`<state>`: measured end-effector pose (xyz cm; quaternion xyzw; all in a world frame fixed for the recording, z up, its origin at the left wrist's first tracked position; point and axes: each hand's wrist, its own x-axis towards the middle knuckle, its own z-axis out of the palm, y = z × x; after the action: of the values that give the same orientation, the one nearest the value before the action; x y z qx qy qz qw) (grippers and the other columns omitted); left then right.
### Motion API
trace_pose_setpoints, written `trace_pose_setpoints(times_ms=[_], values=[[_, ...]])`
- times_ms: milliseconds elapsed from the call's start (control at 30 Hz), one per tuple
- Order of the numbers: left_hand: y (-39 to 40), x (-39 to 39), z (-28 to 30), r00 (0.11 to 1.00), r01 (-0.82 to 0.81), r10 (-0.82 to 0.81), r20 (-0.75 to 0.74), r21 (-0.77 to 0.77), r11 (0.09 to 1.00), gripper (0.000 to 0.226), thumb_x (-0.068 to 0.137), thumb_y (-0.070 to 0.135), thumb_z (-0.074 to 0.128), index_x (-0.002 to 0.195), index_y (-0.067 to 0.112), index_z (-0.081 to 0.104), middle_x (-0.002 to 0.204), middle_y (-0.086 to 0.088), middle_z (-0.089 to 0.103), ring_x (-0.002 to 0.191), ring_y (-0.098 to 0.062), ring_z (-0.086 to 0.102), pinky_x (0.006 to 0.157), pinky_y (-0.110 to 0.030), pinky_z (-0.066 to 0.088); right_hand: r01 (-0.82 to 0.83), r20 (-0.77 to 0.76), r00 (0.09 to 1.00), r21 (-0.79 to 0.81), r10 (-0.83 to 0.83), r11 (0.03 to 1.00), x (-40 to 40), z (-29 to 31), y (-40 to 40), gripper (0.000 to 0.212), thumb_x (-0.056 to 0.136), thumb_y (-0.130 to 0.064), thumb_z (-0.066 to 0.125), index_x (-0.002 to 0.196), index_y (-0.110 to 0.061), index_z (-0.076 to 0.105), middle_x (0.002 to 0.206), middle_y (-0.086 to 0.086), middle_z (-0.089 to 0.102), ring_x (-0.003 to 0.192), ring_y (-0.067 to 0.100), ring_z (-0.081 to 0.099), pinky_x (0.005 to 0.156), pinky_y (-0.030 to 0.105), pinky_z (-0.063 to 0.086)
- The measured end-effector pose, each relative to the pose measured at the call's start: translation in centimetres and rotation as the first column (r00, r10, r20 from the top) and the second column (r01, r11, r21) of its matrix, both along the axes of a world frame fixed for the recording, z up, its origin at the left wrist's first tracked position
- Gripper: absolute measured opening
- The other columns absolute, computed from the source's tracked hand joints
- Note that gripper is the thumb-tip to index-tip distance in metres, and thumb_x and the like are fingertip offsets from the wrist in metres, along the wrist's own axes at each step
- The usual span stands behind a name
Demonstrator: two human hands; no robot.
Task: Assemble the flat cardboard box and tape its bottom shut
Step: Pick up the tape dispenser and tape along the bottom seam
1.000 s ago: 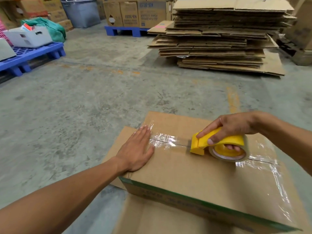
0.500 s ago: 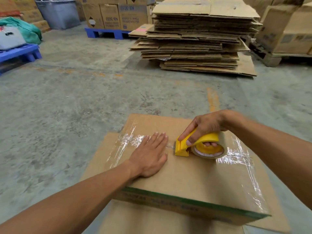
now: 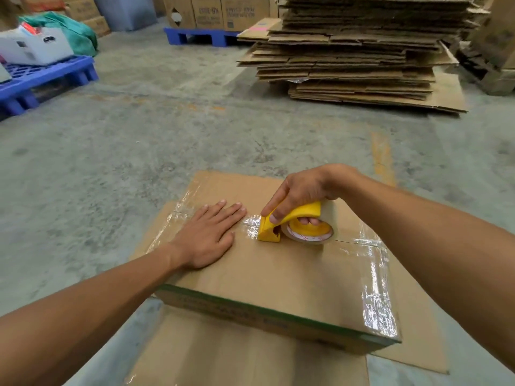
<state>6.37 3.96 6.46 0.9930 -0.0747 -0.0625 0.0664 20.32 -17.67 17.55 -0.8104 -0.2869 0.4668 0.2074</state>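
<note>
The assembled cardboard box (image 3: 278, 277) stands on the floor with its closed flaps facing up and a green stripe along its near edge. Clear tape (image 3: 373, 299) shines along the flap seam and down the right edge. My left hand (image 3: 207, 235) lies flat, fingers spread, on the left part of the seam. My right hand (image 3: 303, 192) grips a yellow tape dispenser (image 3: 292, 225) with a clear tape roll, pressed on the seam just right of my left fingertips.
Flat cardboard sheets (image 3: 242, 355) lie under and in front of the box. A tall stack of flattened boxes (image 3: 359, 48) sits behind. Blue pallets (image 3: 41, 82) with a white bin (image 3: 36, 47) stand at the left; printed cartons (image 3: 214, 9) at the back.
The dispenser has travelled left along the seam toward my left hand, leaving tape behind it. My left hand has stayed pressed flat on the box.
</note>
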Motion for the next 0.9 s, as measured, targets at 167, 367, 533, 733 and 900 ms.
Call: trace_pose_setpoints(times_ms=[167,367,533,733,900], values=[[-5.0,0.3,-0.9,0.996,-0.067,0.068,0.053,-0.020,0.998,0.062,0.098,0.037,0.011,0.156,0.021,-0.004,0.164,0.006,-0.007,0.150,-0.012,-0.011,0.122,-0.040,-0.006,0.030,-0.028,0.999,0.017,-0.029,0.999,-0.2,-0.2,-0.1,0.035,0.080,-0.026,0.081,0.115,-0.026,0.075,0.070,0.017,0.068,0.046,0.022,0.057,0.045,0.026,0.053],[-4.6,0.7,-1.5,0.999,-0.041,0.040,0.029,0.038,0.998,0.060,0.099,0.044,0.001,0.154,0.026,-0.013,0.161,0.011,-0.018,0.148,-0.010,-0.017,0.122,-0.040,-0.006,0.059,-0.031,0.998,0.057,-0.057,0.997,-0.7,-0.5,-1.3,0.037,0.086,-0.022,0.076,0.122,-0.022,0.070,0.054,0.008,0.067,0.038,0.017,0.059,0.045,0.024,0.054],[-4.7,0.6,-1.7,0.998,-0.045,0.044,0.042,0.019,0.999,0.060,0.099,0.048,0.004,0.154,0.029,-0.012,0.161,0.014,-0.016,0.148,-0.008,-0.016,0.122,-0.039,-0.006,0.069,-0.057,0.996,0.065,-0.065,0.995,-0.2,-0.2,-5.9,0.038,0.084,-0.023,0.077,0.120,-0.032,0.071,0.074,0.022,0.065,0.046,0.025,0.058,0.046,0.026,0.054],[-4.9,0.4,-1.4,0.999,-0.042,0.041,0.030,0.020,0.999,0.060,0.099,0.054,0.004,0.152,0.031,-0.014,0.160,0.015,-0.017,0.147,-0.006,-0.018,0.122,-0.039,-0.006,0.133,-0.090,0.987,0.008,-0.132,0.991,0.6,0.8,-14.3,0.038,0.080,-0.020,0.078,0.116,-0.033,0.074,0.076,0.022,0.065,0.047,0.023,0.057,0.044,0.028,0.053],[-5.4,0.7,-0.3,0.997,-0.058,0.062,-0.054,0.072,0.996,0.070,0.094,0.061,0.002,0.152,0.027,-0.017,0.160,0.010,-0.021,0.147,-0.010,-0.021,0.122,-0.041,-0.007,0.165,-0.076,0.983,0.000,-0.165,0.986,0.0,0.7,-17.8,0.038,0.081,-0.019,0.079,0.116,-0.032,0.074,0.077,0.014,0.072,0.048,0.023,0.058,0.043,0.027,0.053]])
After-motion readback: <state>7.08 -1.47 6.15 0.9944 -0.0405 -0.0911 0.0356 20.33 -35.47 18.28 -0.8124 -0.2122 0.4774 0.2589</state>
